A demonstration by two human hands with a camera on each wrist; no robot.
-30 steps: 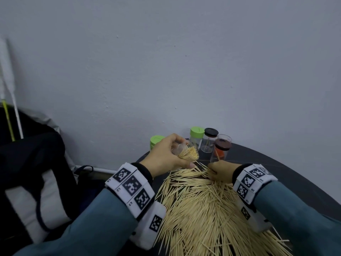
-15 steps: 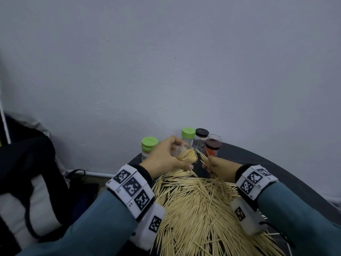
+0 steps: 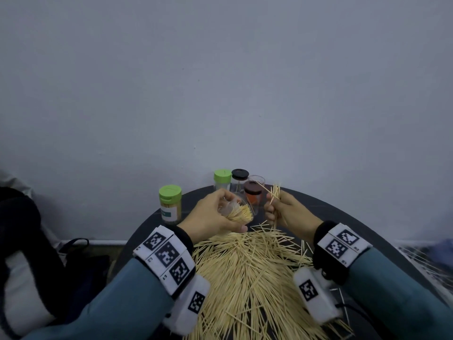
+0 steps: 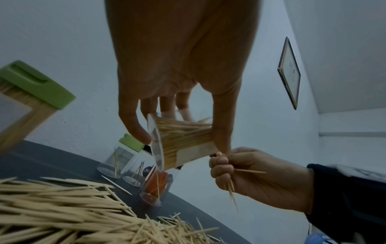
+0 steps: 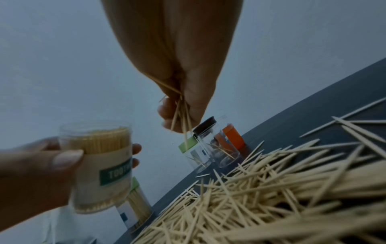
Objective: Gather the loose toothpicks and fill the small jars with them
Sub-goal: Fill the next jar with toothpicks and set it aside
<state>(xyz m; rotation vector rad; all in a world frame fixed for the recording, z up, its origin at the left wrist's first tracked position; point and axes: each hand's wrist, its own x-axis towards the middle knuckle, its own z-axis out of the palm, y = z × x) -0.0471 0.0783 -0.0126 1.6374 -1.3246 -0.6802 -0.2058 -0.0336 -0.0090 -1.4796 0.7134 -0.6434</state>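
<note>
Dark round table [image 3: 355, 217] pushed up against a plain grey wall, that's my whole workspace here. Nearest me is the big heap of loose toothpicks [image 3: 250, 271], fanned out with most long axes running away from me toward the wall. Just past the heap, my left hand [image 3: 208, 217] is wrapped around the open jar [image 5: 102, 158], tipped over so its mouth faces the right hand; it's already crammed nearly full. Just right of that jar, my right hand [image 3: 286, 212] is pinching a small bundle of picks [image 3: 275, 192], roughly upright, tips poking out above and below the fist.

My read: these picks are feather-light, stiff and slick, so they'll splay or slip unless pinched mid-length and lined up parallel with the jar's axis. The jar looks like thin plastic; grip the label band. Beyond the jar sit the capped jars [image 3: 240, 180] by the wall, mostly empty.
</note>
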